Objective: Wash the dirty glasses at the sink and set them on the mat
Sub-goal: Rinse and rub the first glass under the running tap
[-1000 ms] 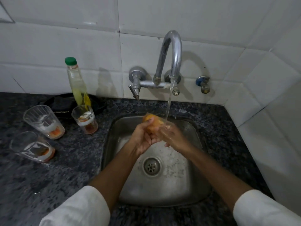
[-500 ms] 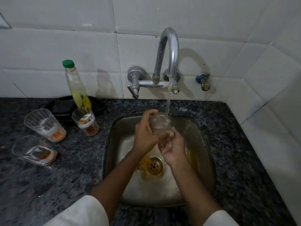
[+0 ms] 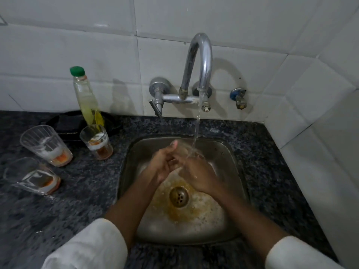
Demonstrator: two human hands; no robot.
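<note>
Over the steel sink I hold a clear glass under the running water from the tap. My left hand grips the glass from the left, thumb up at its rim. My right hand wraps round it from the right and below. The glass is blurred and mostly hidden by fingers and water. Three dirty glasses with orange dregs wait on the counter at the left: a tall one, a small one, and one lying tilted.
A clear bottle with a green cap stands behind the small glass, in front of a black mat by the wall. Orange residue rings the drain. Dark granite counter surrounds the sink; a tiled wall closes the right side.
The orange liquid left the glass and spread round the drain. Both hands shifted on the glass under the stream, the right hand now wrapping it from the side.
</note>
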